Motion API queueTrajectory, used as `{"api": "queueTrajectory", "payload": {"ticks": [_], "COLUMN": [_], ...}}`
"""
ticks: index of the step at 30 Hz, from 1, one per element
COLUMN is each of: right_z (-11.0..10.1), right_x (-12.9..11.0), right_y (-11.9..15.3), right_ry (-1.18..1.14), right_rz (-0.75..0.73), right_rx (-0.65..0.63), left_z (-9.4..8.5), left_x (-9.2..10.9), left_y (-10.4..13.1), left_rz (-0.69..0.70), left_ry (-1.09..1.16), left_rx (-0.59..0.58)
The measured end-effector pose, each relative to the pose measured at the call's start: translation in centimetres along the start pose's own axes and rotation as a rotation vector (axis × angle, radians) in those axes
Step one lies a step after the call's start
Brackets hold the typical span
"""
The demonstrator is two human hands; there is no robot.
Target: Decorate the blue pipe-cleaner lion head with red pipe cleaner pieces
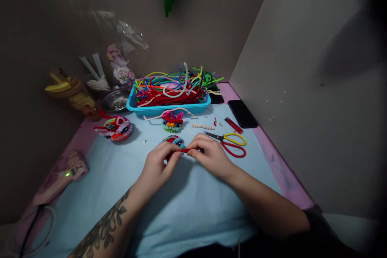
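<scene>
Between the fingertips of my left hand (160,163) and my right hand (211,157) is a short red pipe cleaner (185,150), pinched from both ends. Just behind the fingers, partly hidden by them, lies a small fuzzy piece (176,140) in red and blue. Farther back sits a pipe-cleaner animal head (172,121) with pink ears and two long cream strands spreading sideways. A larger pipe-cleaner head (116,129), red, pink and white, rests to the left. Scissors (223,142) with one yellow and one red handle lie partly open beside my right hand.
A blue tray (167,111) heaped with coloured pipe cleaners stands at the back, beside a metal bowl (105,102). Cream wavy strip (203,127), red tool (234,125) and black phone (242,113) lie right. A pink glue gun (65,177) with a green light is left.
</scene>
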State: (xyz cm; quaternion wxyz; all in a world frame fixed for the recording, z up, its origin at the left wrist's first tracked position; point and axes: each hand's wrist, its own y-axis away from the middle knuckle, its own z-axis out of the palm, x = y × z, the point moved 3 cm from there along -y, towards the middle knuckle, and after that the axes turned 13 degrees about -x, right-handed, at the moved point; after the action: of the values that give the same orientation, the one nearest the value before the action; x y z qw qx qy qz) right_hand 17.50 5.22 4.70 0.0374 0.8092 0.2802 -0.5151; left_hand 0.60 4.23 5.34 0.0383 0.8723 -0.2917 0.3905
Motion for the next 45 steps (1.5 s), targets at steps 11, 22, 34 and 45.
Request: {"api": "queueTrajectory", "payload": {"ticks": [11, 22, 34, 45], "right_z": [0.7, 0.6, 0.5, 0.4], "right_x": [-0.1, -0.4, -0.3, 0.3], "right_y": [-0.1, 0.0, 0.2, -0.3], "right_ry": [-0.147, 0.088, 0.313, -0.190], "right_rz": [0.023, -0.110, -0.148, 0.113], "right_rx": [0.073, 0.062, 0.060, 0.093], "left_z": [0.8, 0.7, 1.0, 0.9], "left_x": [-0.3, -0.1, -0.4, 0.3], "left_y": [-0.1, 0.1, 0.3, 0.1], "left_rz": [-0.092, 0.022, 0.113, 0.029], "left_ry": [0.157, -0.018, -0.183, 0.034], "left_rx": [0.007, 0.023, -0.022, 0.074]}}
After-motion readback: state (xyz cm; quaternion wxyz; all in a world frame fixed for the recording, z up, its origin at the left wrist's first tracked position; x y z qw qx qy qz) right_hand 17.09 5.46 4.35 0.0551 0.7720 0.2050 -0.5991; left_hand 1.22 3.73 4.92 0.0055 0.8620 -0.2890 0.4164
